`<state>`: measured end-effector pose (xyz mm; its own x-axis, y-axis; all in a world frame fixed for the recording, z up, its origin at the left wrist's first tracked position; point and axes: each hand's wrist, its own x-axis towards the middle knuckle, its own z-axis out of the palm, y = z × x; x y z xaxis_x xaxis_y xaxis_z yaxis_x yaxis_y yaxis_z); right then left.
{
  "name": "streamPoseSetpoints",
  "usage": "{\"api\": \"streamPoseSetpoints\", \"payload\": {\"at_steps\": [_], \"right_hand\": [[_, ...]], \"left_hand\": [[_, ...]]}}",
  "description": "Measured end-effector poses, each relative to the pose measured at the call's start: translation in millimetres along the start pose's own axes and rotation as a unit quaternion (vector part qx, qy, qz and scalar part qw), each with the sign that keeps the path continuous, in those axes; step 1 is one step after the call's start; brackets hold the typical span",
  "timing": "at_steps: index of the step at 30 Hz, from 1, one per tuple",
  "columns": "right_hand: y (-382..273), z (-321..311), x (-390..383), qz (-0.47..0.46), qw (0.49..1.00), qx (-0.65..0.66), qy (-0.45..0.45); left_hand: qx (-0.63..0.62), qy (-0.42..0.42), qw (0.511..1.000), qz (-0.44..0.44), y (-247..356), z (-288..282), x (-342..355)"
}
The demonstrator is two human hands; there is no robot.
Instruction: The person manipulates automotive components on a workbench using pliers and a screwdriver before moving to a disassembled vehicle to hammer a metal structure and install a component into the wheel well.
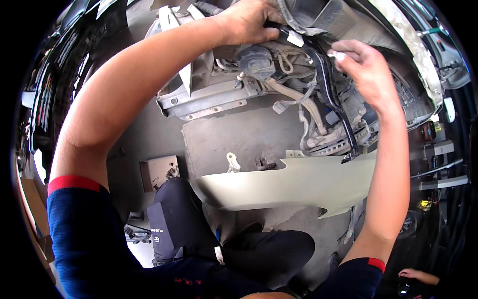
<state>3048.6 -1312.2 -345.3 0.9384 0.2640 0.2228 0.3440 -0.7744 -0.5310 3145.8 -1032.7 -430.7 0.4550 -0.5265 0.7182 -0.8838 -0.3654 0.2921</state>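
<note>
A long black curved trim strip (326,82) runs down from the car's front wheel area, its lower end by the brake disc (328,149). My left hand (251,22) is closed at the strip's upper end, the thumb pressed against it; the fingertips are partly hidden. A white tag (295,38) sits on the strip close to that thumb. Beside the strip, my right hand (366,70) is slightly blurred, thumb and fingers pinched together. Something small and white (340,56) shows at the thumb tip; I cannot make out its kind.
A pale green fender panel (279,187) lies on the floor before my knees. Left of it stands an open box (152,174) with small dark fasteners. Grey bodywork and a loose wiring connector (280,106) are exposed ahead. Another person's hand (418,275) shows at the lower right.
</note>
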Motion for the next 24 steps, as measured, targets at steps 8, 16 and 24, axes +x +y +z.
{"api": "streamPoseSetpoints", "payload": {"at_steps": [8,16,24], "right_hand": [[25.8,37.2,35.5,-0.089,0.994,0.003,0.063],[33.0,39.1,40.6,-0.092,0.99,0.026,0.105],[30.7,42.4,34.7,-0.1,0.986,-0.018,0.13]], "left_hand": [[0.038,-0.024,0.999,-0.019,-6.3,7.0,0.8],[0.017,-0.022,0.999,-0.031,-4.7,8.7,4.9],[0.007,-0.037,0.998,-0.047,3.4,0.9,4.5]]}}
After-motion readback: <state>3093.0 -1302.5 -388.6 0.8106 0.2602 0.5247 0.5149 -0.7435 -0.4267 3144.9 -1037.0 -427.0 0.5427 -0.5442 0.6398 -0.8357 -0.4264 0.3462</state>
